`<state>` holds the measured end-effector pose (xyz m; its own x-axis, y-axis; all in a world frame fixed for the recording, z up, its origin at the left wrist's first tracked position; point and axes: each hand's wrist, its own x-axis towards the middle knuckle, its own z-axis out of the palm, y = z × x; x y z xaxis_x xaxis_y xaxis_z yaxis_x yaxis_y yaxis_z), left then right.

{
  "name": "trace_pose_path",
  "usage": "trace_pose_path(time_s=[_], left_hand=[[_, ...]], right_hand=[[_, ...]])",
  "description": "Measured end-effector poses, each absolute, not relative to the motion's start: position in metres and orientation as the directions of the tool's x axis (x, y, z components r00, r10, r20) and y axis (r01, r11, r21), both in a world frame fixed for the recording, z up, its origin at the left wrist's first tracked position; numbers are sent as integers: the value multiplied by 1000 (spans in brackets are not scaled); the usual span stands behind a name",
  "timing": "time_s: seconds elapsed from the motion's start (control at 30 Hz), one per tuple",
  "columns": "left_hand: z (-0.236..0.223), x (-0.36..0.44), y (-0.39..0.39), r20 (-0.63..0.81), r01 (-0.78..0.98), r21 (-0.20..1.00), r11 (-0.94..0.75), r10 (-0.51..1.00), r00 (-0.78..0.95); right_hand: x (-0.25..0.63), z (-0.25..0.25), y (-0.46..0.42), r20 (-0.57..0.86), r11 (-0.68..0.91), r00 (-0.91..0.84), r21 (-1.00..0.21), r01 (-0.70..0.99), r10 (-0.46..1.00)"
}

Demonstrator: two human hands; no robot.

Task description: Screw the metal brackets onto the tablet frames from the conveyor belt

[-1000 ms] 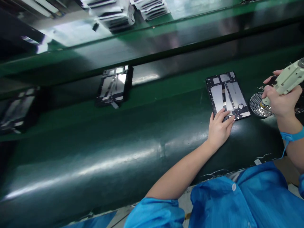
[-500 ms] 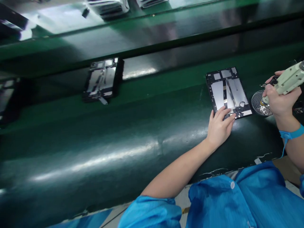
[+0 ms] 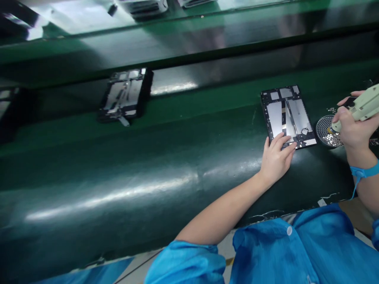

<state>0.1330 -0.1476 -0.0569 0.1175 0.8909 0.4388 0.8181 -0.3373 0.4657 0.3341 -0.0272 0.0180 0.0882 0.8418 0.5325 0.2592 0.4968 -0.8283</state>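
Observation:
My left hand (image 3: 276,157) lies on the near edge of an opened tablet (image 3: 275,116), its fingers apart and touching the casing. Silver plates and a dark ribbon strip show inside the tablet, which lies flat on the green bench. Wrapped round a pale green electric screwdriver (image 3: 367,104) is my right hand (image 3: 357,130), with a blue strap on the wrist. The driver's tip points down into a round perforated dish (image 3: 321,128) of small shiny screws, right of the tablet. Whether a screw sits on the tip is too small to tell.
Another opened tablet (image 3: 122,96) lies farther left on the green bench (image 3: 177,157), a loose flap hanging off its near edge. A third one (image 3: 6,102) is partly cut off at the left. Stacked items (image 3: 145,8) stand on the raised shelf behind. Loose screws (image 3: 331,110) lie beyond the dish.
The view has shifted slightly, so things on the bench appear a little displaced. My left hand stays on the tablet. The screwdriver's tip remains in the dish.

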Motion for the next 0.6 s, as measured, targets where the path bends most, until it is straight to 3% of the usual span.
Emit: trace_pose_path(time_s=[0.1, 0.27, 0.43, 0.6], left_hand=[[-58, 135, -146, 425, 816, 476, -328, 898, 113], [-61, 136, -143, 420, 816, 475, -329, 900, 118], [-58, 136, -144, 394, 807, 487, -334, 909, 138], [-58, 135, -143, 395, 788, 507, -349, 907, 147]], right_hand=[[317, 32, -39, 560, 535, 100, -821, 201, 822], [280, 36, -65, 553, 555, -46, -832, 28, 832], [273, 24, -75, 461, 479, -150, -870, 121, 875], [274, 20, -74, 474, 493, -145, -859, 139, 868]])
